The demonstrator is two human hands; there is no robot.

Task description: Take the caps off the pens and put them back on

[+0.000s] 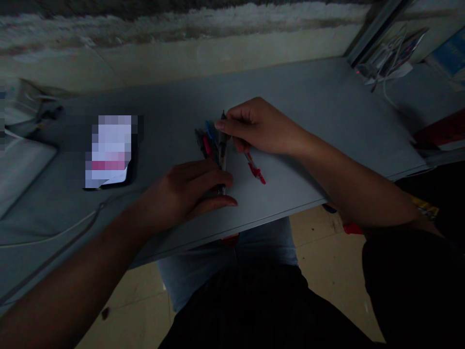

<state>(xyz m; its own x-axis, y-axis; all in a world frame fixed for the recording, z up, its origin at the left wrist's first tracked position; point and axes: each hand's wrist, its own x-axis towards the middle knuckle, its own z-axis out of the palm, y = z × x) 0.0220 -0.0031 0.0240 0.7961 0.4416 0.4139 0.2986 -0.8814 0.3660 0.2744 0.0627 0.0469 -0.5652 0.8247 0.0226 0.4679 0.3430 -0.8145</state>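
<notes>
A clear-bodied pen [222, 151] with a dark upper end stands nearly in line with my body, between my two hands. My right hand [256, 125] is closed, with thumb and forefinger pinching this pen near its dark end. Over its lower part lie the fingers of my left hand [194, 189]; the thumb is apart from them and the pen's clear end shows in the gap. Just left are a blue pen [209, 128], a pink pen [207, 145] and a black pen [198, 138], partly hidden by my left hand. A red pen [257, 172] slants below my right fingers, its upper end hidden.
The grey desk [290, 179] ends at a front edge above my lap. Left of my hands lies a phone [125, 177] with a blurred-out screen, and a cable [72, 225] runs nearby. Papers and a white cord [387, 89] sit at the back right, against a frame post [376, 31].
</notes>
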